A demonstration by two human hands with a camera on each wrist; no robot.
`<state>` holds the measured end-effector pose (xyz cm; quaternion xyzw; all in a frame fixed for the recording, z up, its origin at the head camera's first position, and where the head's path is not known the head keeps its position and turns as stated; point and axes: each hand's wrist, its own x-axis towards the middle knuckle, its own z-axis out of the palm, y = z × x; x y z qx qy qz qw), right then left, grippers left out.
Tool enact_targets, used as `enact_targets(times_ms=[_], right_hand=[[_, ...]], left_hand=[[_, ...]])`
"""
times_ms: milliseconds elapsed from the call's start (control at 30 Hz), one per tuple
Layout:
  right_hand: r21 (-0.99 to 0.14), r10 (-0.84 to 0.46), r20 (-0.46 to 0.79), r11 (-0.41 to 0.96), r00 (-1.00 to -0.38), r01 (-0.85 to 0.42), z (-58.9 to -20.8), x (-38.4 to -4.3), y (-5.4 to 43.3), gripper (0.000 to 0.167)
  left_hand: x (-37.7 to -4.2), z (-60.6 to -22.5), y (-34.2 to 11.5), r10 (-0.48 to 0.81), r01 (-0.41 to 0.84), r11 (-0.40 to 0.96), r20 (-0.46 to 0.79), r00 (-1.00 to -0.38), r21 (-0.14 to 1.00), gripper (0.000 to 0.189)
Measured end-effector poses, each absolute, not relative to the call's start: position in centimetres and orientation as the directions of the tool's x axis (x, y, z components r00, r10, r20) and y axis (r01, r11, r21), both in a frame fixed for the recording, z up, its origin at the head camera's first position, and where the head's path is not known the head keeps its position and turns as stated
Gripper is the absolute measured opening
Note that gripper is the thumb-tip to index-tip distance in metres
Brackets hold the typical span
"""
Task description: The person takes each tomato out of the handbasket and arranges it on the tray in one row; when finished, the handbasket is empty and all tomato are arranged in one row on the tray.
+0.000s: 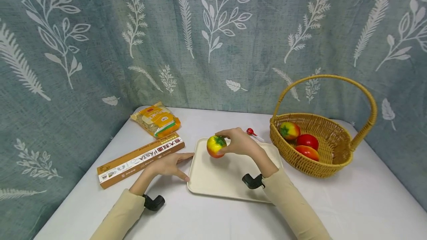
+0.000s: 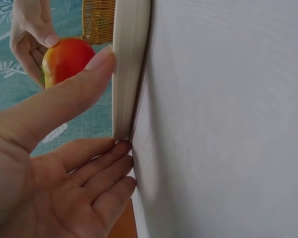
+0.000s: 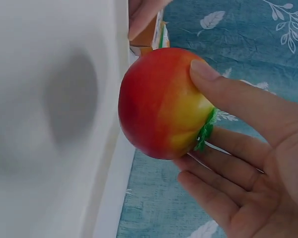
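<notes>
My right hand (image 1: pixel 238 143) holds a red-and-yellow fruit (image 3: pixel 161 104) with a green leafy top, like a tomato or persimmon, between thumb and fingers. The fruit hangs above the left part of a cream rectangular tray (image 1: pixel 230 175), its shadow falling on the tray floor. At the tray's left edge is my left hand (image 1: pixel 170 165), thumb and fingers spread apart. The left wrist view shows the thumb (image 2: pixel 74 99) and fingertips (image 2: pixel 120 148) against the tray's outer side, the fingers fairly straight.
Right of the tray stands a wicker basket (image 1: pixel 320 169) with a tall handle, holding a similar fruit (image 1: pixel 289 130) and two red ones. A red lollipop (image 1: pixel 251 132) lies behind the tray. On the left are a pasta box (image 1: pixel 141 160) and a yellow food bag (image 1: pixel 156 119).
</notes>
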<state>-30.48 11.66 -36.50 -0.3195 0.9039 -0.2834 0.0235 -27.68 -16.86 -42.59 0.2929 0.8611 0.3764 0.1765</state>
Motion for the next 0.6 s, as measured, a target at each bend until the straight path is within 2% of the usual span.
enact_targets(times_ms=[433, 600], right_hand=[[-0.530, -0.637, 0.066, 0.630, -0.768, -0.568, -38.5, -31.0, 9.6, 0.056], [-0.518, -0.646, 0.077, 0.625, -0.760, -0.584, -38.8, -30.8, 8.9, 0.055]], left_hand=[[-27.7, -42.7, -16.8, 0.637, 0.375, 0.551, -0.086, -0.766, 0.745, 0.089], [-27.7, -42.7, -16.8, 0.637, 0.385, 0.560, -0.085, -0.766, 0.734, 0.089]])
